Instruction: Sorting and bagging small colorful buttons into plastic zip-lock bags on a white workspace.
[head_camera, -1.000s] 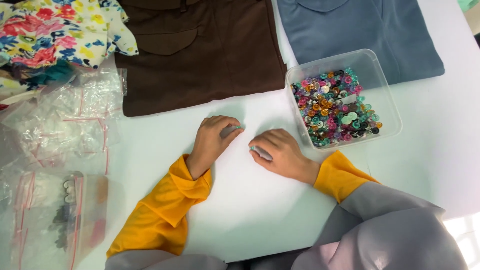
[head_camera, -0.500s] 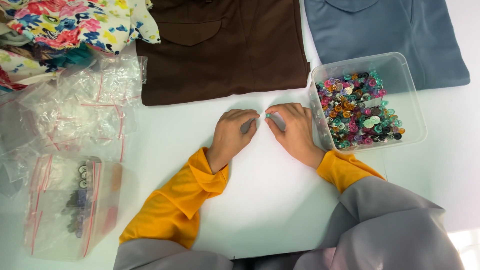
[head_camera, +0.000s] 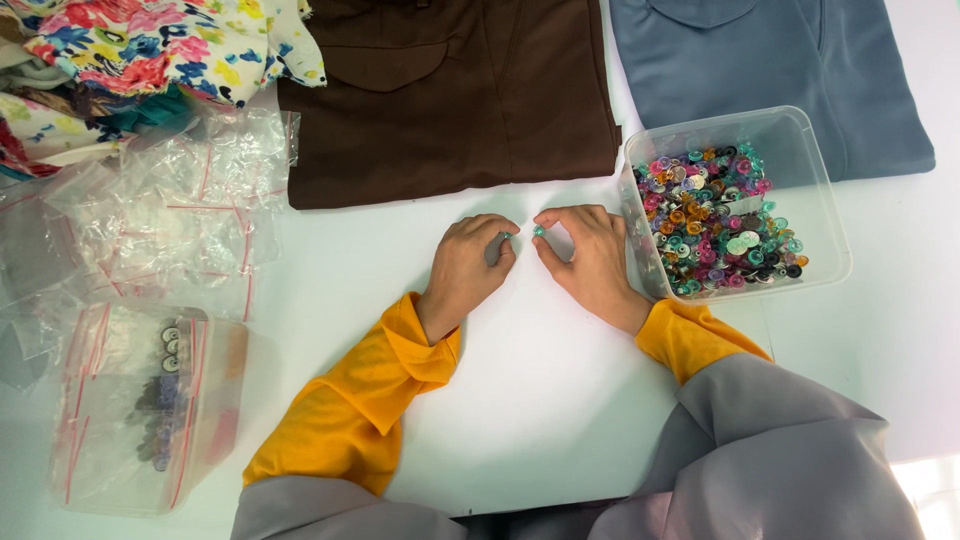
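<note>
Here, each hand pinches a tiny teal snap button: left hand (head_camera: 470, 268), right hand (head_camera: 590, 255), fingertips nearly meeting on the white table (head_camera: 540, 400). Clear tub of coloured buttons (head_camera: 722, 215) touches the right hand; brown shirt (head_camera: 450, 90) near. Open table toward the body. Hands shifted slightly closer since earlier.

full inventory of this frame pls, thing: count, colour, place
brown garment: 1, dark brown, folded, top centre
blue garment: 1, grey-blue, folded, top right
floral fabric: pile, multicolour, top left
tub: 1, clear plastic, right of hands
snap buttons: many, mixed colours, in tub
empty zip bags: several, clear, left
filled zip bag: 1, clear, dark pieces inside, lower left
table: white
left hand: pinching small teal piece
right hand: pinching small teal piece
</note>
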